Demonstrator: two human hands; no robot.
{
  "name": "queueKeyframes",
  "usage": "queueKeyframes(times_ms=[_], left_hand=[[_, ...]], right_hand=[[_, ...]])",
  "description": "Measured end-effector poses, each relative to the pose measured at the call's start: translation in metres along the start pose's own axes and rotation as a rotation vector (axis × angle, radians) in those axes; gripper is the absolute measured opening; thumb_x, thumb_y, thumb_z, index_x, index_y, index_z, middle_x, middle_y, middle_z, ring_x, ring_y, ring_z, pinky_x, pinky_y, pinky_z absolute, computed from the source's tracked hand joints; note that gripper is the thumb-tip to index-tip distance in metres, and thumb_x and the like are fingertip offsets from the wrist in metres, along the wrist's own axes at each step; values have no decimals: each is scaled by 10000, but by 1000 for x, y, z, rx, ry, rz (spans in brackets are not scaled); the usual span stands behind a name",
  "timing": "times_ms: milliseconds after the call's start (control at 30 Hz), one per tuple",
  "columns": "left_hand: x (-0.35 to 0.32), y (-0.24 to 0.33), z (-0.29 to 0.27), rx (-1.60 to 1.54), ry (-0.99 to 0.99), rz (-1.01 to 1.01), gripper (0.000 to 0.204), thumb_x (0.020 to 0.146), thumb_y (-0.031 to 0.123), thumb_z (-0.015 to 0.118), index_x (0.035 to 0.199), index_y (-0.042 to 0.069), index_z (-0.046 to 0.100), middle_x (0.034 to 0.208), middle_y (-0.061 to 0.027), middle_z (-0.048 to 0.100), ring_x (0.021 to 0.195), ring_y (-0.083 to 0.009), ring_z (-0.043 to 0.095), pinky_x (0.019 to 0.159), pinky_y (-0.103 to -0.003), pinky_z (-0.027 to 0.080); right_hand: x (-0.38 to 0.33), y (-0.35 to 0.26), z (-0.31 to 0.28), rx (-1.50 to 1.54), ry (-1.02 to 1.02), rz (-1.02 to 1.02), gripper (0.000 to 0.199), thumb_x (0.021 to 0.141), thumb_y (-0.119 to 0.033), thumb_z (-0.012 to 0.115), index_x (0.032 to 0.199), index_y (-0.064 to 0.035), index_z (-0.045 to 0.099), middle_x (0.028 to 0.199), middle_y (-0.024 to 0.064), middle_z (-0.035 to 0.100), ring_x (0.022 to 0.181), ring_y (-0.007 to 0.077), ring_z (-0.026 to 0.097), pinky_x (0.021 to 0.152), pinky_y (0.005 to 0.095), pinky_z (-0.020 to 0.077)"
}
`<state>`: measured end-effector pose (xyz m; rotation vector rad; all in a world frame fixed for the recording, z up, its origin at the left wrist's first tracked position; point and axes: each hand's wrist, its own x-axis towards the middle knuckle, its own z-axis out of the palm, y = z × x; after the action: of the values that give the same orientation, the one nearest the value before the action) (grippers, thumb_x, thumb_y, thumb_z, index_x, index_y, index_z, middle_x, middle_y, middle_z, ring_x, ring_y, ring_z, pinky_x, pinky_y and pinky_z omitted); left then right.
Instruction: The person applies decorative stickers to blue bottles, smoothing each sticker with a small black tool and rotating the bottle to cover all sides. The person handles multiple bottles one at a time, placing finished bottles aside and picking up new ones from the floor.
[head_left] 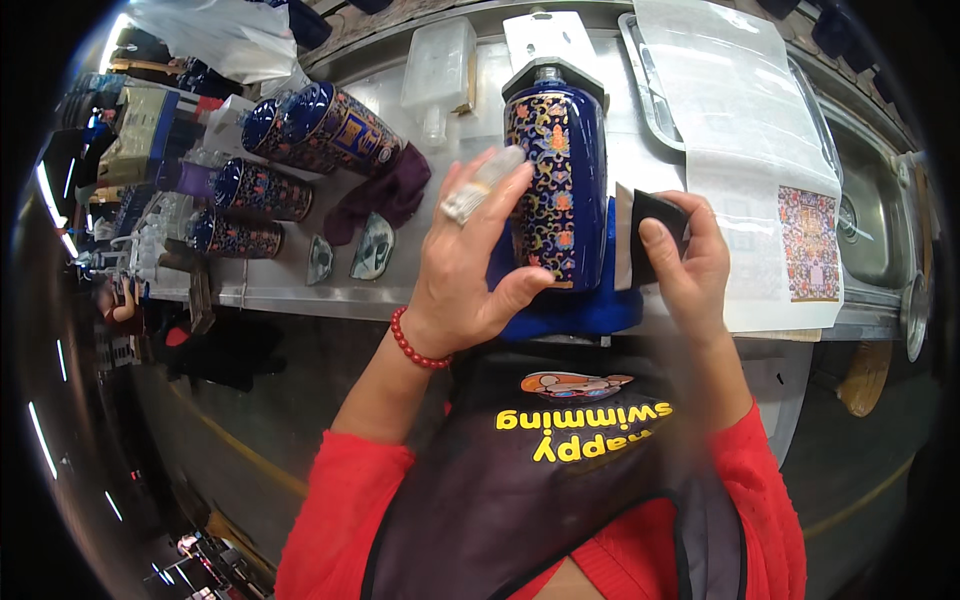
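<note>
A dark blue bottle (553,190) with a colourful floral pattern lies on its side in front of me, its neck pointing away, in a dark cradle with blue cloth (575,318) under its near end. My left hand (465,245) is at the bottle's left side, fingers stretched and thumb apart, seeming to touch the patterned surface. White wrapping covers one of its fingers. To the right of the bottle, my right hand (695,260) grips a flat black scraper-like piece (660,235) with a pale straight edge. That edge stands close to the bottle's right side.
Several finished-looking blue patterned jars (340,130) stand at the left, by a purple cloth (385,195) and two small patterned pieces (373,247). A clear container (440,65) lies behind. On the right are a metal tray (655,110), a white sheet (735,230) with a patterned decal (810,245), and a sink (872,190).
</note>
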<state>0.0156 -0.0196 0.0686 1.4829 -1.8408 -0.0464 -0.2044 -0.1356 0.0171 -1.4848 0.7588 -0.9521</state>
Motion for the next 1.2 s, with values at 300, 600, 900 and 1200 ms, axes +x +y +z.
queueKeyframes(times_ms=[300,600,900,1200], left_hand=[[-58,36,49,242,-4,-122,916,846,431,745,1555,-5,361,1574,-269,374,1479,-478,298,1213,-624,90],[-33,50,54,416,-53,-34,875,789,295,809,1537,58,422,1549,-249,428,1490,-460,273,1215,-617,49],[-28,22,51,325,39,-38,995,726,380,853,1508,-42,404,1509,-220,474,1410,-478,406,1183,-618,265],[-50,2,53,200,16,-135,1009,930,614,605,1534,-121,267,1548,-284,395,1473,-422,348,1235,-578,107]], right_hand=[[22,-18,6,-440,-71,-627,250,843,-55,783,1067,-14,678,779,64,593,683,161,553,595,293,413],[5,-5,-3,-176,35,-377,201,901,-43,745,1084,10,678,886,80,667,771,158,635,693,269,503],[5,-25,-19,-294,-48,-464,254,890,-70,755,1125,-26,669,837,78,630,656,140,557,571,267,460],[33,5,-194,-917,147,-439,376,875,122,523,1209,12,657,1383,209,610,1255,370,601,1071,407,477]])
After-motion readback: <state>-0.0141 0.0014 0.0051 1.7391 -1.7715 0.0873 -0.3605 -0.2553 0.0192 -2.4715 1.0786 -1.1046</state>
